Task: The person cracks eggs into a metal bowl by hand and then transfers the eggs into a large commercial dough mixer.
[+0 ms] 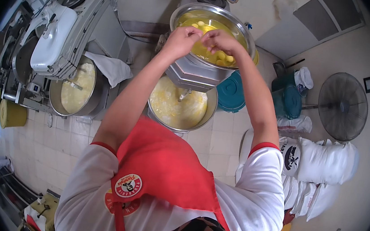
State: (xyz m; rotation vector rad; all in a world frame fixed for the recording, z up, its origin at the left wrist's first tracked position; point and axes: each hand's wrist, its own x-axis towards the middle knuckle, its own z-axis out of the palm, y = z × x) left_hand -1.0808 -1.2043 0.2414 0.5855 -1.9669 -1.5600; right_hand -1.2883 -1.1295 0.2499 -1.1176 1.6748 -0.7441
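Over a wide metal basin my left hand and my right hand come close together, fingertips almost meeting. My left thumb and fingers are pinched; my right fingers curl downward. Whether anything small is between them cannot be seen. The basin holds yellow liquid with several rounded yellow pieces, some paler at the far side. It rests on top of a floor mixer. Below the mixer head, a steel mixing bowl contains a pale, yellow-streaked mixture around the metal agitator.
A second mixer stands at left, its bowl holding pale mixture, with a white cloth beside it. Right are a teal lidded bin, a pedestal fan and stacked white sacks. A yellow bucket stands far left.
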